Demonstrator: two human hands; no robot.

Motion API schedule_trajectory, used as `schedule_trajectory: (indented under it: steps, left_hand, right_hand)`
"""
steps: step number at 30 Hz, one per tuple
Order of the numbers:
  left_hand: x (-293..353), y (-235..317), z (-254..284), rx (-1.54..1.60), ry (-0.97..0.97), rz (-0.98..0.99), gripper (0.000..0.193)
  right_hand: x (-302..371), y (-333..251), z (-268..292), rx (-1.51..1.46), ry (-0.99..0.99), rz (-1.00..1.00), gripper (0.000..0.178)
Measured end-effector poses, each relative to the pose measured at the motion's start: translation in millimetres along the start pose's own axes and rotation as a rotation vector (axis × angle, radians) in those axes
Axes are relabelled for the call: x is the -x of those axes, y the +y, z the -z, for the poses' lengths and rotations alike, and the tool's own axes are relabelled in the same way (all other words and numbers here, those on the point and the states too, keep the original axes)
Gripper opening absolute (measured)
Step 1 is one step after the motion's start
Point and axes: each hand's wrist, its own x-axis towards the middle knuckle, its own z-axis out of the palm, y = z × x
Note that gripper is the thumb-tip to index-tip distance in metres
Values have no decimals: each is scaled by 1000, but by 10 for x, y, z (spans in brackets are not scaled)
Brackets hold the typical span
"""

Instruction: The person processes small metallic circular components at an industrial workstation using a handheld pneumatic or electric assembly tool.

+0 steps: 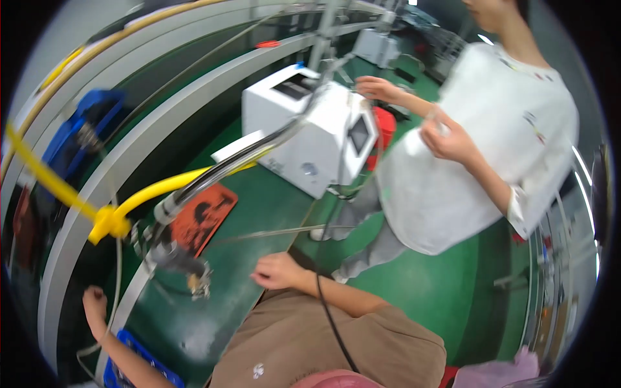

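Note:
My right hand is over the near edge of the green bench, fingers curled together. Anything between the fingertips is too small to make out. My left hand is out at the far left, beside a thin pale cable, its fingers curled in and the palm hidden. Between the hands, a grey metal fixture with a small brass-coloured end hangs over the bench. Behind it is an orange-red mat or tray with dark marks. A blue crate is under my left forearm.
A yellow hose and a metal tube cross above the bench. A white machine with a screen stands at its far end. A co-worker in a white shirt stands at the right, hands raised. A dark cable crosses my right arm.

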Motion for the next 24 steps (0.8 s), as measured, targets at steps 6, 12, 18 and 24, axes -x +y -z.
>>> schedule_trajectory:
  steps: [6,12,18,24]
  left_hand:
    - [454,1396,-294,104,-236,16,18]
    - [433,1157,-684,116,-409,116,35]
    - [379,1823,-242,335,-442,-168,56]
    - [559,3310,559,894,-719,-549,59]
  right_hand:
    - [24,16,-157,42,150,-11,25]
    - [64,33,-159,57,184,14,28]
    - [89,38,-190,45,202,46,30]
    - [91,28,-228,79,212,72,29]
